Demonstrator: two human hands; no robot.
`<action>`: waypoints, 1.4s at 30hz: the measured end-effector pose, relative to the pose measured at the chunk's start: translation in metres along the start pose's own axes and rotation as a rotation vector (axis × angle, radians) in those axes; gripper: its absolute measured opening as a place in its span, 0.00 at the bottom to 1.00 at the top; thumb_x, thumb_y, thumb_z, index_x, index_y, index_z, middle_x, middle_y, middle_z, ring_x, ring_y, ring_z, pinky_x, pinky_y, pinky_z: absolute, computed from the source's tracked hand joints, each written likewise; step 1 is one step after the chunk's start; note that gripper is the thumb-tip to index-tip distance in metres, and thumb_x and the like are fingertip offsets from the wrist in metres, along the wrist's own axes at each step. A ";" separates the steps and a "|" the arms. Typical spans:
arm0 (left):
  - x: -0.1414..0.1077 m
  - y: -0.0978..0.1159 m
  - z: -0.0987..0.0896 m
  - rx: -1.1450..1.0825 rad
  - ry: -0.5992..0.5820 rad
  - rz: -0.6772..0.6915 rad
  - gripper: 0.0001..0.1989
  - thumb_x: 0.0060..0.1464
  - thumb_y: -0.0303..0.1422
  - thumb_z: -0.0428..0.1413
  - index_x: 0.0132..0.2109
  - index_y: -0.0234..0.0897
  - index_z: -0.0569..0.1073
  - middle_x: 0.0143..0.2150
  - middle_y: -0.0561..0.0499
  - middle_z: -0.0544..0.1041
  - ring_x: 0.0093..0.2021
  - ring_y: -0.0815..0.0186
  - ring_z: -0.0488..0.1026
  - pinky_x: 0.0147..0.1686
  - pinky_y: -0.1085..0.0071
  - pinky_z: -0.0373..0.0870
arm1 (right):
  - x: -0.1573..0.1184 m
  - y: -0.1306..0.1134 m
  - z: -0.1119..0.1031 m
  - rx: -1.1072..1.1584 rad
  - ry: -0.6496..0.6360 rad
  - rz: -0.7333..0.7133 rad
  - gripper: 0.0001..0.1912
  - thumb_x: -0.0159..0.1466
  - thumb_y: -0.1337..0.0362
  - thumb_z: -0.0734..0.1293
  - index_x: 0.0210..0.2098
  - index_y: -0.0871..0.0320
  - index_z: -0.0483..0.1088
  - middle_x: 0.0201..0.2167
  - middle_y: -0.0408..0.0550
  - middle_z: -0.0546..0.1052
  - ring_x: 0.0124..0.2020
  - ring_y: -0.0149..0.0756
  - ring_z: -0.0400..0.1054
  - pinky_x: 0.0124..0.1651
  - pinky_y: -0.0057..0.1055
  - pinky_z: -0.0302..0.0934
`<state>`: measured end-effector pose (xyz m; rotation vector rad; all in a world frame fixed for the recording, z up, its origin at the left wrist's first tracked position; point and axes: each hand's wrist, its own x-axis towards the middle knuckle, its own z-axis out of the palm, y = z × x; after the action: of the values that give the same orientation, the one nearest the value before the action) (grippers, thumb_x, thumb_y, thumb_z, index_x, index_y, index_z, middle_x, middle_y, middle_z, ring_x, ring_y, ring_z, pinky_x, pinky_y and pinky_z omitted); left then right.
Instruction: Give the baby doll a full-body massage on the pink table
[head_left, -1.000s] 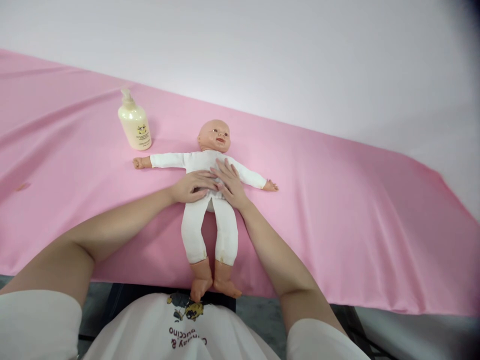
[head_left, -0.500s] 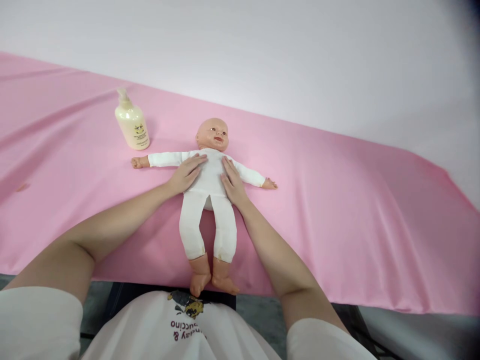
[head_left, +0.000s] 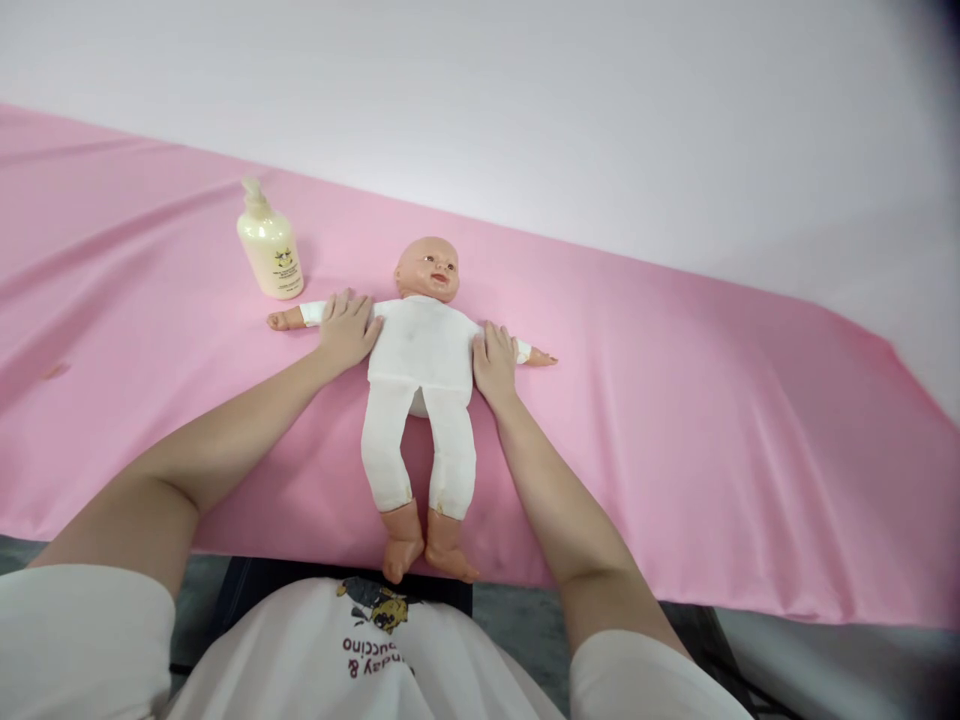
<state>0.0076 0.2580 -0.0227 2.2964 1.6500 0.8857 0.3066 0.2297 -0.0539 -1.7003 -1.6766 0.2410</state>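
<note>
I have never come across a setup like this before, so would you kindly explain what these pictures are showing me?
Gladly. There is no machine here: you are looking at a person's own bare hands. The camera is worn on the head and looks forward and down, so the forearms reach in from the bottom of the view.

A pink cloth covers the surface. On it a baby doll in white clothing lies face up, arms spread. The left hand rests over one of its arms, and the right hand over the other. The hands look laid on the doll, with nothing lifted. A pump bottle stands on the left, beyond one doll arm, with neither hand touching it.
</note>
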 end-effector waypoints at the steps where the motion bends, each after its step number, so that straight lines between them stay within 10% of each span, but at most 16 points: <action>1: 0.001 -0.003 -0.001 0.014 0.022 0.003 0.33 0.68 0.47 0.40 0.66 0.29 0.70 0.68 0.35 0.72 0.75 0.40 0.54 0.74 0.37 0.39 | 0.001 0.001 0.000 0.020 -0.006 -0.003 0.43 0.72 0.38 0.45 0.69 0.63 0.64 0.70 0.65 0.65 0.75 0.54 0.51 0.76 0.66 0.35; 12: 0.000 0.004 0.002 -0.250 -0.224 0.305 0.36 0.69 0.51 0.41 0.74 0.32 0.59 0.78 0.35 0.53 0.78 0.50 0.49 0.76 0.46 0.45 | -0.018 -0.060 -0.015 0.228 -0.367 -0.394 0.35 0.72 0.40 0.55 0.68 0.52 0.66 0.76 0.51 0.56 0.79 0.49 0.41 0.78 0.60 0.34; 16: -0.006 0.012 -0.005 -0.357 -0.302 0.518 0.33 0.68 0.48 0.44 0.72 0.37 0.63 0.77 0.38 0.56 0.79 0.50 0.47 0.76 0.43 0.38 | -0.025 -0.071 -0.026 0.260 -0.360 -0.570 0.28 0.73 0.43 0.55 0.54 0.50 0.78 0.62 0.51 0.76 0.72 0.48 0.60 0.76 0.58 0.44; 20: -0.012 0.027 -0.010 -0.450 -0.311 0.612 0.23 0.65 0.45 0.51 0.60 0.40 0.77 0.65 0.40 0.75 0.73 0.48 0.63 0.74 0.41 0.48 | -0.031 -0.075 -0.027 0.401 -0.257 -0.561 0.27 0.72 0.43 0.55 0.30 0.52 0.74 0.35 0.52 0.81 0.43 0.43 0.75 0.53 0.45 0.68; 24: -0.014 0.036 -0.010 -0.782 -0.229 0.360 0.18 0.63 0.45 0.52 0.33 0.38 0.78 0.38 0.42 0.84 0.48 0.55 0.81 0.53 0.57 0.75 | -0.032 -0.076 -0.025 0.335 -0.233 -0.433 0.29 0.71 0.42 0.52 0.19 0.52 0.53 0.18 0.44 0.63 0.25 0.36 0.60 0.34 0.36 0.58; 28: -0.010 0.035 -0.014 -0.817 -0.139 0.039 0.22 0.60 0.42 0.49 0.19 0.40 0.62 0.19 0.52 0.68 0.25 0.66 0.68 0.33 0.66 0.68 | -0.028 -0.069 -0.022 0.240 -0.212 -0.243 0.28 0.69 0.44 0.54 0.20 0.53 0.47 0.17 0.41 0.56 0.22 0.32 0.51 0.30 0.33 0.48; 33: -0.006 0.030 -0.019 -0.434 -0.147 -0.048 0.20 0.58 0.38 0.49 0.21 0.40 0.51 0.19 0.56 0.53 0.23 0.69 0.53 0.27 0.67 0.50 | -0.021 -0.052 -0.016 0.212 -0.095 -0.035 0.26 0.68 0.45 0.55 0.20 0.53 0.49 0.17 0.41 0.58 0.22 0.33 0.53 0.29 0.33 0.45; 42: -0.012 0.029 -0.015 -0.136 -0.133 0.022 0.23 0.61 0.48 0.50 0.24 0.41 0.56 0.21 0.52 0.62 0.26 0.64 0.60 0.32 0.65 0.57 | -0.018 -0.034 -0.004 0.015 0.031 -0.026 0.25 0.72 0.46 0.52 0.24 0.52 0.58 0.26 0.50 0.73 0.32 0.43 0.65 0.45 0.44 0.64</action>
<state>0.0198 0.2335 -0.0010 2.2334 1.4671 0.8045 0.2798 0.2076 -0.0372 -1.6622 -1.6687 0.2134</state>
